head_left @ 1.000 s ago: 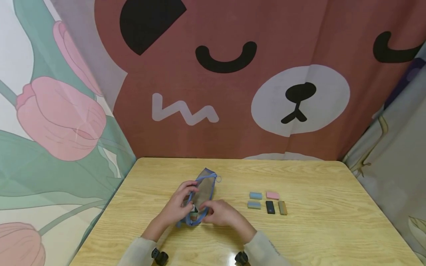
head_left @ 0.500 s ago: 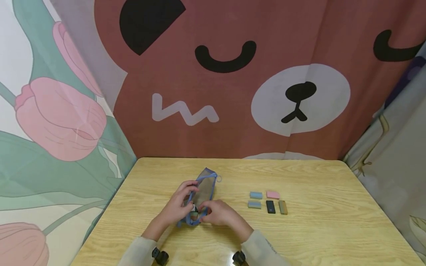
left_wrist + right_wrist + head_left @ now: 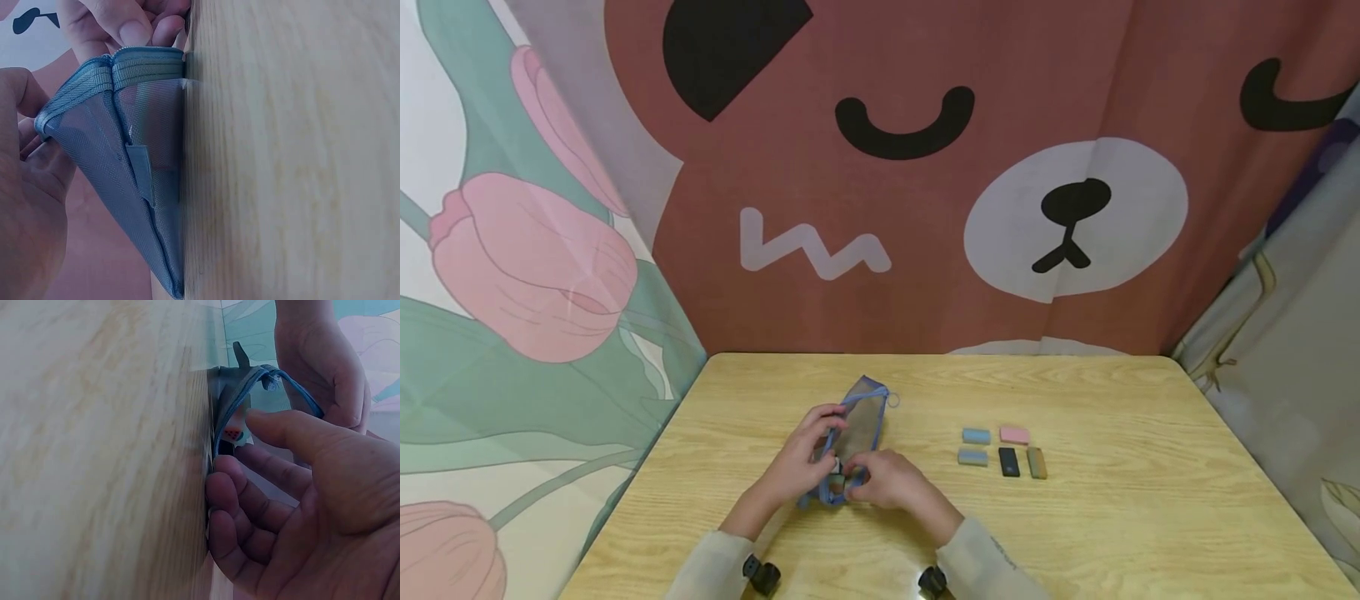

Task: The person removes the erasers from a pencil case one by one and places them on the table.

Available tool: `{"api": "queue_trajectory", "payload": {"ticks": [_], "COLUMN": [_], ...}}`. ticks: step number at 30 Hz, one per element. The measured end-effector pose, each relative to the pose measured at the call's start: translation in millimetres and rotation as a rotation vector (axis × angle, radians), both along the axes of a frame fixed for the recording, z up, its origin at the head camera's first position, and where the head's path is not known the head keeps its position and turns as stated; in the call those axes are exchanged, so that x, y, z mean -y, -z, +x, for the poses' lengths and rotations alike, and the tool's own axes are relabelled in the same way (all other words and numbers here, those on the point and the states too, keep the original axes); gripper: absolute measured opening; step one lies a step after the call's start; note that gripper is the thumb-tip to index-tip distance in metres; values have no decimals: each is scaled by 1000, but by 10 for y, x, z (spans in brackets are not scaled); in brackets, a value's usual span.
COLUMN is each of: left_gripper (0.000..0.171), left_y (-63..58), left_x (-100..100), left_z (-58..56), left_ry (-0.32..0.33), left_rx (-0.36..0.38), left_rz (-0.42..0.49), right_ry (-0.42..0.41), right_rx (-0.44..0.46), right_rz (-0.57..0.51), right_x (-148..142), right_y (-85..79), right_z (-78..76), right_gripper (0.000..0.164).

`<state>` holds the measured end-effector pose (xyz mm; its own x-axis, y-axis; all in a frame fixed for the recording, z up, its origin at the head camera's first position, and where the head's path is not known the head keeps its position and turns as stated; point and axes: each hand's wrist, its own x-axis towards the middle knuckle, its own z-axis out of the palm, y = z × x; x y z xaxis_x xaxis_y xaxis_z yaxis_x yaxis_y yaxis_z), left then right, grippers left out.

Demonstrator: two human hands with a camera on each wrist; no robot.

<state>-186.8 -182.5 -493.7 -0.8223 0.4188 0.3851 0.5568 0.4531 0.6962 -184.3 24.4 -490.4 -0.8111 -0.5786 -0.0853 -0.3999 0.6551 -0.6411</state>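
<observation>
Backdrop: brown bear-print curtain [image 3: 917, 217] at 12 o'clock, tulip-print curtain [image 3: 535, 267] at 10; directions read from the pouch, 12 pointing away from the person. Surface: wood-grain table [image 3: 1112, 517].

Item 1. Mesh zip pouch [image 3: 861, 425], blue-edged, on the table with its mouth spread; zip ring [image 3: 892, 400] between 1 and 2, fabric tab [image 3: 140, 172] along a seam. Handling, by judgement: light, limp, apt to fold; best held by the stiffer bound rim, since loose mesh would give.

Item 2. Printed block [image 3: 234, 432], red patch with dark dots, inside the pouch mouth towards 6; probably light and firm, best taken by its edges.

Item 3. Five eraser-like blocks at 3, well apart from the pouch, in two rows: two blue-grey blocks [image 3: 976, 436], one pink block [image 3: 1015, 435], one black block [image 3: 1009, 462], one tan block [image 3: 1037, 463].

Item 4. Left hand [image 3: 801, 462], at 8: bent fingers and thumb grip the pouch rim.

Item 5. Right hand [image 3: 895, 482], at 4: fingers partly curled, thumb and forefinger at the mouth beside the printed block; whether they pinch it cannot be told.

Item 6. Black wrist cameras [image 3: 763, 579], at 7 and 5.
</observation>
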Motion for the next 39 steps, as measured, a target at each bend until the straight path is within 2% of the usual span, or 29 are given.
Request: {"api": "queue_trajectory", "payload": {"ticks": [12,19,29,32,36,39], "left_gripper": [47,48,48,46,44,44], "left_y": [-18,-17,-28,-87,-261,-200], "left_x": [-17,-12,-18,-40,-86,-57], "left_z": [24,26,41,78,175,142], "left_ry": [-8,-6,-25,-24,-21,-19], "left_rx": [-4,5,12,20,28,9], "left_rz": [-16,-5,16,17,27,25], "right_ry": [56,67,74,82,85,85], "right_rx": [-68,-99,-111,-120,-134,-137], "right_rz": [97,87,114,111,99,94], "right_x": [114,129,166,168,156,146], "right_y": [29,62,43,40,38,31], "right_z": [13,11,8,12,13,15], "right_gripper": [28,20,22,22,19,16]}}
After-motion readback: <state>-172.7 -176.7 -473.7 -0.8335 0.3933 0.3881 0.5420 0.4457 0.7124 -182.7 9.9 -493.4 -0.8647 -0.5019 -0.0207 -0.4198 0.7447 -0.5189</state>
